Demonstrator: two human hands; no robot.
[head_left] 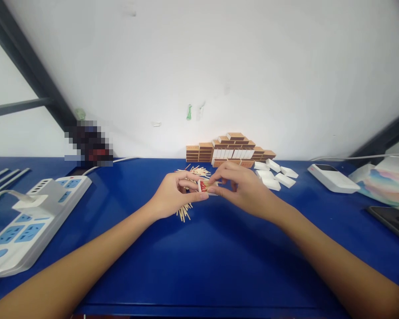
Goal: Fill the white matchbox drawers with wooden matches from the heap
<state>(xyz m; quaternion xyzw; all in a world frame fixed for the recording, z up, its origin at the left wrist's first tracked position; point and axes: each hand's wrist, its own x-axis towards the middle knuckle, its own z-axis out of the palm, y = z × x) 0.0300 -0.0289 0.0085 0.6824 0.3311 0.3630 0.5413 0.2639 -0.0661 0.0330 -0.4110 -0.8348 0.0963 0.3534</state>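
Note:
Both of my hands meet over the middle of the blue table (206, 252). My left hand (173, 195) and my right hand (241, 184) together hold a small white matchbox tray (203, 186) filled with red-tipped matches. Loose matches (185, 212) lie scattered on the table under and behind my hands. Behind them, against the white wall, stands a stack of brown matchboxes (229, 148). Several empty white trays (275, 173) lie to the right of that stack.
A white and blue power strip (26, 221) with a plug in it lies at the left. At the right are a white device (332, 177), a colourful pouch (385, 184) and a dark phone (394, 221). A blurred dark object (88, 144) stands at the back left.

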